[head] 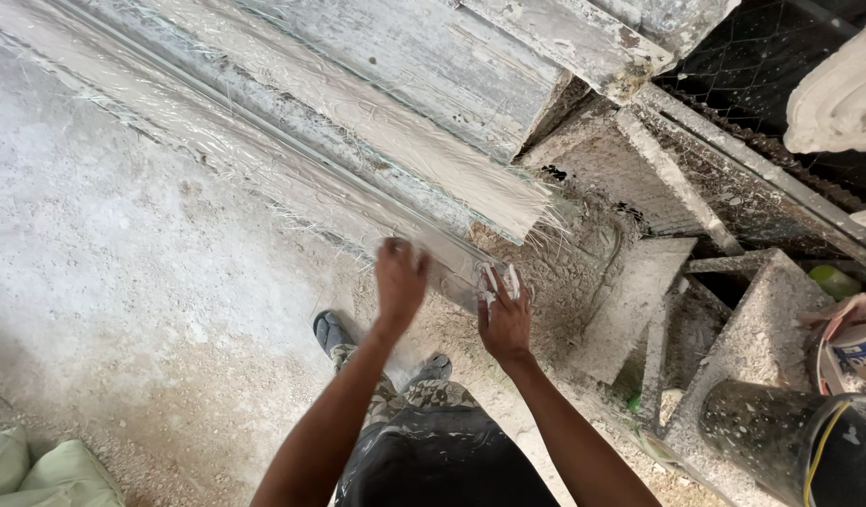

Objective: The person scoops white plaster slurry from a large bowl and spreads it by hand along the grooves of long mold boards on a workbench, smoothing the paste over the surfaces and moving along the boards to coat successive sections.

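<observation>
A long plaster moulding strip [292,160], wet and stringy with fibres, runs from the upper left down to the middle of the view. My left hand [398,279] presses on its near edge with the fingers curled over it. My right hand [504,314], smeared with white plaster, rests on the strip's near end, fingers spread. Loose fibre strands [555,221] stick out at that end. My two feet in dark shoes [332,330] stand on the dusty floor below.
Plaster-caked boards and metal frame parts [696,188] lie at the right. A dark bucket [799,446] and a small tub [860,352] stand at the lower right. A white cast piece [842,103] is at the upper right. Green sacks [38,469] sit at the lower left.
</observation>
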